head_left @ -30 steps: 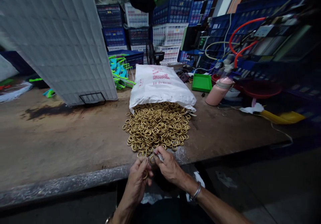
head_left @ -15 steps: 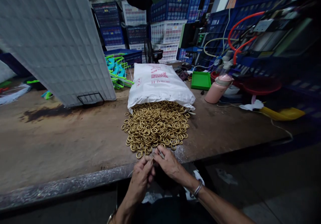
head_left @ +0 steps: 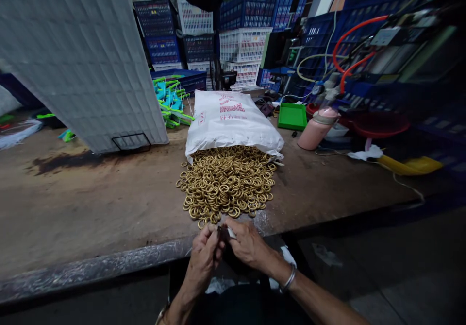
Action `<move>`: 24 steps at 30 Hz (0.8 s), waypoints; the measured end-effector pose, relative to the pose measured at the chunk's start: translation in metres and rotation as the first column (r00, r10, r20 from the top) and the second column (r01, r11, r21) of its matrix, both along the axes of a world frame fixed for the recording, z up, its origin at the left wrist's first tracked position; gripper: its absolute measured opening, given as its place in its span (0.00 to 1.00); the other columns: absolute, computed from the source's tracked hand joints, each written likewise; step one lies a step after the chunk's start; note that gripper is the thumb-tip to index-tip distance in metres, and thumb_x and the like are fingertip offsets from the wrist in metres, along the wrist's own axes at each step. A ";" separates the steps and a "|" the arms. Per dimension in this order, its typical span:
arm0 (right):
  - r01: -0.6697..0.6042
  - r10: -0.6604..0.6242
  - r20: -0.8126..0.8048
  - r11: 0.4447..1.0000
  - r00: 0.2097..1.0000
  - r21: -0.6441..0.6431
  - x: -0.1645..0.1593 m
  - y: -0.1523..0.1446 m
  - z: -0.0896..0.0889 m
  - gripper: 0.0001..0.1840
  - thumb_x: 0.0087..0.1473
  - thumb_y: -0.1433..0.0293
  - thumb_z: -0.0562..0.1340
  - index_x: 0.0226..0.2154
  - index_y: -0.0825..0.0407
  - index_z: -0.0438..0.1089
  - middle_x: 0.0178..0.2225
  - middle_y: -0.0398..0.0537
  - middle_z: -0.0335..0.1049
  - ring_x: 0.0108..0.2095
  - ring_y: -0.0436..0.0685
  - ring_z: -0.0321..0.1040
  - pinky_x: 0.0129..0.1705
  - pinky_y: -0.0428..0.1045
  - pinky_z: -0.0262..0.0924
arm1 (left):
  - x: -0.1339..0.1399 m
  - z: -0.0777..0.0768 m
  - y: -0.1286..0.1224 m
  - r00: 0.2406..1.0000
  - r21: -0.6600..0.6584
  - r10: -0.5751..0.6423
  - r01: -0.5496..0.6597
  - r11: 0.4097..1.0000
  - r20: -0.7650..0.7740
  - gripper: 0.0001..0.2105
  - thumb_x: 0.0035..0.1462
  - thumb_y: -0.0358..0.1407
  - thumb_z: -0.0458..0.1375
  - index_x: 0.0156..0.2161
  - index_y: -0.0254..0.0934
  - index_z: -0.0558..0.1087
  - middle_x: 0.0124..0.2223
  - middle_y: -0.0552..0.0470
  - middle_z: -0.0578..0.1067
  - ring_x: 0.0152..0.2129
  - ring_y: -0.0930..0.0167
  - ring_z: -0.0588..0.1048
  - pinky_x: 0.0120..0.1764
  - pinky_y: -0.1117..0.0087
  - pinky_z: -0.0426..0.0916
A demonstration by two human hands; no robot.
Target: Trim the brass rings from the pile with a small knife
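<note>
While both of your hands meet at the near edge of the worktop, the fingers of your left hand are pinched on a small dark piece, too small to identify. The fingers of your right hand, just beside them, are curled around a pale implement, its shape partly hidden by your grip. Directly beyond your fingers lies a heap of brass-coloured rings, its nearest edge close to your fingertips. Beyond the heap, a white woven sack with red print lies with its mouth towards you, adjoining the rings. Farther off, to the right of your fingers, stand a green tray and a pink bottle, the bottle tilted in this view. To their far left, a pale quilted panel stands upright on the worktop. Your right wrist bears a silver-coloured bangle.
</note>
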State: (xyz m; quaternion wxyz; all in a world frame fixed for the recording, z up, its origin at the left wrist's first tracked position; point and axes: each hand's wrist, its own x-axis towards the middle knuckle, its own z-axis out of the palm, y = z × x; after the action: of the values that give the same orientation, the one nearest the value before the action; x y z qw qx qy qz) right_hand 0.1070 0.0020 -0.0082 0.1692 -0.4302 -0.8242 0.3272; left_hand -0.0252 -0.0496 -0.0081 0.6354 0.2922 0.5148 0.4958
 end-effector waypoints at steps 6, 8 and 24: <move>-0.068 0.053 0.192 0.995 0.980 0.071 -0.002 -0.004 0.007 0.16 0.41 0.77 0.51 0.36 0.53 0.61 0.26 0.45 0.67 0.25 0.51 0.60 0.28 0.46 0.43 | 0.000 0.002 0.004 0.989 -0.031 0.045 -0.050 0.998 -0.138 0.20 0.41 0.53 0.57 0.27 0.37 0.61 0.18 0.61 0.63 0.11 0.82 0.55 0.13 0.81 0.47; -0.060 0.041 0.221 0.995 0.974 0.080 -0.004 -0.004 0.010 0.14 0.42 0.77 0.50 0.36 0.54 0.60 0.27 0.47 0.68 0.26 0.51 0.60 0.28 0.46 0.42 | 0.000 0.002 0.004 0.987 -0.003 0.046 -0.047 0.999 -0.154 0.20 0.41 0.53 0.56 0.27 0.37 0.61 0.18 0.61 0.63 0.11 0.82 0.55 0.13 0.81 0.47; -0.051 0.005 0.326 0.990 0.945 0.134 -0.002 -0.003 -0.001 0.16 0.44 0.76 0.50 0.39 0.55 0.59 0.29 0.49 0.67 0.28 0.53 0.62 0.28 0.46 0.43 | -0.002 0.004 -0.018 0.986 0.077 0.031 -0.018 0.997 -0.164 0.17 0.47 0.49 0.55 0.23 0.36 0.62 0.16 0.61 0.62 0.10 0.82 0.55 0.14 0.80 0.49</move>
State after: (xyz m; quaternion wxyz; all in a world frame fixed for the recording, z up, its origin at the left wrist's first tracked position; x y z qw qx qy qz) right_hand 0.1052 -0.0013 -0.0094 0.0563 -0.4533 -0.8678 0.1956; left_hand -0.0270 -0.0675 -0.0043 0.5730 0.3497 0.5500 0.4968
